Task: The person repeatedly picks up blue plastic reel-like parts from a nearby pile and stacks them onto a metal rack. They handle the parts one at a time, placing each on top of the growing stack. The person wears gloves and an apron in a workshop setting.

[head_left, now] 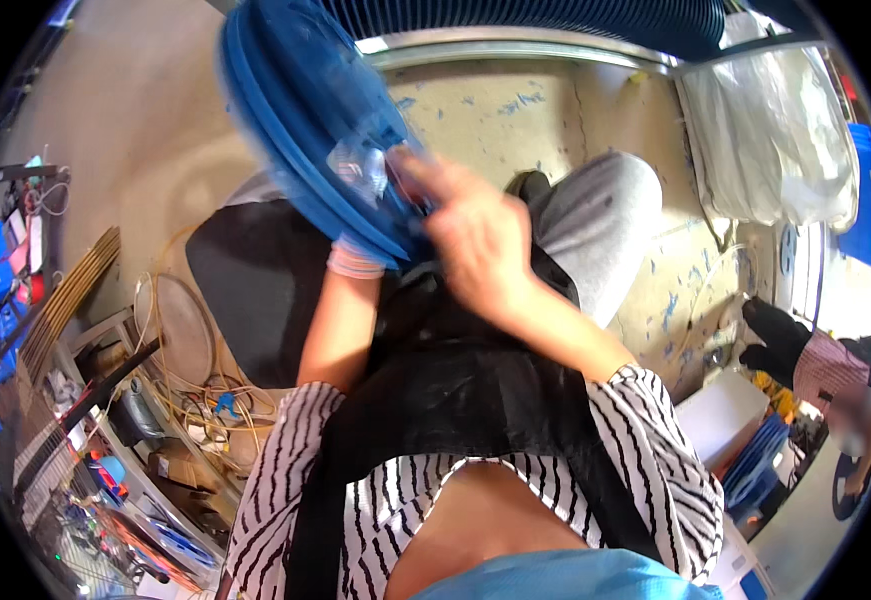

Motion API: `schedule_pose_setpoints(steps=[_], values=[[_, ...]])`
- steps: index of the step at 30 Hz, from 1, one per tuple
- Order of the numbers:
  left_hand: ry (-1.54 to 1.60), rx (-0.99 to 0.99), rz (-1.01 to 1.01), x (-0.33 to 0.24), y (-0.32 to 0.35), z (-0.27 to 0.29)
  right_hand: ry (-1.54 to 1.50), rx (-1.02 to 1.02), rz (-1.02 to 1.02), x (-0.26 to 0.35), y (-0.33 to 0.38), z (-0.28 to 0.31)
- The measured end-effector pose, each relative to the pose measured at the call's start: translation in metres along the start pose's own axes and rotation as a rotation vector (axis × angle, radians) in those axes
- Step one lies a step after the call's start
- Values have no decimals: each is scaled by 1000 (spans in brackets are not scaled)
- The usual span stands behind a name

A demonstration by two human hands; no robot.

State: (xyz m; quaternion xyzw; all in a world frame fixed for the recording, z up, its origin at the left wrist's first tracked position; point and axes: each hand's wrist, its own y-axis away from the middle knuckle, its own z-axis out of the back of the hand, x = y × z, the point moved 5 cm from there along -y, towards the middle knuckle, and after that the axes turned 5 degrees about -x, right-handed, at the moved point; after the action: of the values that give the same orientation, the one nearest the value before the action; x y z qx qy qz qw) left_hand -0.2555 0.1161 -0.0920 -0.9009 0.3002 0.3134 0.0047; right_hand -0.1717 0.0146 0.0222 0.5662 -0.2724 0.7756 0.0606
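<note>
A large blue round plastic part [305, 110] with ridged rims is tilted up in front of my lap, smeared by motion. My left hand [360, 258] goes in behind its lower rim; only the wrist with a pale band shows, and the fingers are hidden. Against the part's inner side is my right hand [475, 230], its fingers curled and blurred. Whatever they hold cannot be made out. A clear, shiny patch [360, 170], perhaps plastic film, lies on the part beside my right fingertips.
A long row of blue ridged discs [555, 20] runs along the far edge. On the right hangs a white plastic-covered bundle [770, 135]. Coiled tan cords [240, 410] and shelves of mixed goods stand at left. Another person's sleeve [825, 370] shows at the right. Blue scraps litter the floor.
</note>
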Motion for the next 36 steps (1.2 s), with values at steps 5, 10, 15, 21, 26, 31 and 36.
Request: schedule_pose_setpoints(steps=[5, 10, 15, 21, 26, 31, 36], values=[[178, 132, 129, 12, 3, -35, 34, 227, 122, 25, 6, -63], [342, 227, 213, 17, -7, -4, 129, 293, 313, 28, 4, -32], [418, 376, 261, -6, -1, -11, 102, -114, -186, -26, 17, 53], [381, 311, 273, -25, 0, -3, 12, -298, -224, -58, 22, 87], [-239, -10, 67, -38, -22, 56, 172, 52, -245, -49, 13, 39], [-493, -63, -31, -52, -39, 71, 25, 292, -109, -48, -17, -30], [-577, -62, -130, -63, -71, 68, -156, 246, -54, -44, -49, -60]])
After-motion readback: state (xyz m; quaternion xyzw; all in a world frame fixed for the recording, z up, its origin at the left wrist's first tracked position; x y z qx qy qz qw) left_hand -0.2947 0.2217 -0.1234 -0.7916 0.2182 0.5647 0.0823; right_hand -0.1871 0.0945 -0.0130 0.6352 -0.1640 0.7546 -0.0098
